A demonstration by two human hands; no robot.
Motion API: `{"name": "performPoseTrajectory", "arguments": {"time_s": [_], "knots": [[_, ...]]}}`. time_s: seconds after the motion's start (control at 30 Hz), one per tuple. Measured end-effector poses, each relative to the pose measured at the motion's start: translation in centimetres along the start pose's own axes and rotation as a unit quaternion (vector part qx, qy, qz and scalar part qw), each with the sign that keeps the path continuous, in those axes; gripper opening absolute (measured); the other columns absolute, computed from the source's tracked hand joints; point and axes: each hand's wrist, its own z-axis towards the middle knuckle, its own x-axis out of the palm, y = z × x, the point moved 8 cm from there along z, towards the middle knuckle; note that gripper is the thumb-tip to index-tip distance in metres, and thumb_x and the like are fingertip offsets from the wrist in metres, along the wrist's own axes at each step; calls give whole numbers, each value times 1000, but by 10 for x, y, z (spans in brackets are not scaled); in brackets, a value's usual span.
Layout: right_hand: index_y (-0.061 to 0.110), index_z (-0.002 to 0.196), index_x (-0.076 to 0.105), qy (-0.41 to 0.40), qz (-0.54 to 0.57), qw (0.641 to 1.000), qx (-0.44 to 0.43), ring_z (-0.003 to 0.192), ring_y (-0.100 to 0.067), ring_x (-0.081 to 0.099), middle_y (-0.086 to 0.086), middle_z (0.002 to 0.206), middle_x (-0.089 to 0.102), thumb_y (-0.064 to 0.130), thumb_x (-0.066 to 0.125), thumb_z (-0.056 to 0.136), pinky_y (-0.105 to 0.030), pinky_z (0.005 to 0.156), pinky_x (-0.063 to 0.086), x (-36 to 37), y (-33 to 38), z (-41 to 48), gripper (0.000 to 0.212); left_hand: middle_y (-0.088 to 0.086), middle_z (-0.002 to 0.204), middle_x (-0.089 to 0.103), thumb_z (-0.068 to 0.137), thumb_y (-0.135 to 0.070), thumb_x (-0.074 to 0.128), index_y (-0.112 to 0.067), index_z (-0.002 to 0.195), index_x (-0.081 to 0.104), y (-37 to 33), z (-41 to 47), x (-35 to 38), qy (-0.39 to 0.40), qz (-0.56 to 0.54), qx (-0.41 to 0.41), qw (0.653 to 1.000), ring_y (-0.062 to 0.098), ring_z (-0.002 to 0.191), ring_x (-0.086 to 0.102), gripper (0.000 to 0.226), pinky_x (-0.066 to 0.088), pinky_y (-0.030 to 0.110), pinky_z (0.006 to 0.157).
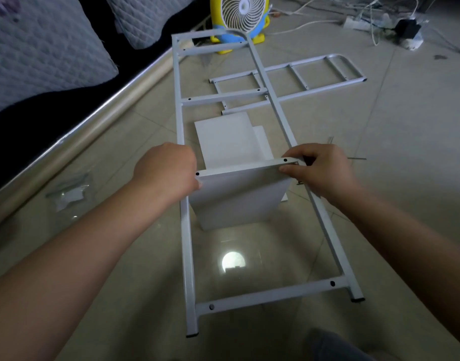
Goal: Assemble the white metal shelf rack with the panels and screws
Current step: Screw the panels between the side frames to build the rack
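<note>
The left hand [166, 170] curls round the left end of a white shelf panel [239, 196], and the right hand [320, 170] pinches its right corner. The panel stands on edge between the rails of a white ladder-like side frame [275, 293], with dark screw holes at both ends of its flange. A second frame [315, 90] lies on the floor at one o'clock, and flat white panels [223, 136] at twelve.

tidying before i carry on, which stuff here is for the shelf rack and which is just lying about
For the job:
shelf panel, gripped by left hand and right hand
side frame
second side frame
spare panels

Lying about:
fan
power strip
quilted pillows
clear plastic bag, contents unclear
</note>
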Motion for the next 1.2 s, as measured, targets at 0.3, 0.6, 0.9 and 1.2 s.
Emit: {"name": "performPoseTrajectory", "arguments": {"time_s": [0.3, 0.6, 0.9, 1.2], "knots": [[10, 99, 71, -14, -10, 1000, -10, 77, -16, 59, 0, 89, 65, 14, 73, 76, -8, 65, 42, -3, 4, -1, 24, 4, 56, 38, 81, -32, 65, -12, 51, 42, 4, -2, 2, -27, -35, 9, 999, 25, 63, 42, 43, 22, 26, 46], [11, 104, 69, -77, 5, 997, -1, 81, -3, 54, 12, 90, 57, 16, 75, 74, 6, 63, 37, -8, 0, -7, 31, 3, 59, 42, 84, -33, 62, -14, 53, 40, 2, 0, 4, -31, -25, 12, 999, 25, 68, 48, 42, 25, 27, 50], [14, 105, 69, -99, 26, 995, 10, 83, -1, 53, 12, 94, 56, 17, 76, 72, 2, 66, 38, -10, -2, -12, 35, 4, 57, 39, 84, -36, 63, -13, 52, 37, 2, 3, 3, -24, -7, 18, 1000, 25, 65, 43, 47, 20, 27, 46], [10, 102, 70, -91, -13, 996, -7, 84, -13, 60, 3, 93, 62, 17, 76, 72, -29, 82, 52, -10, 5, -9, 32, 7, 80, 53, 88, -41, 57, -12, 78, 60, -6, 2, -1, -1, 45, 16, 999, 27, 84, 54, 31, 35, 26, 64]]}}
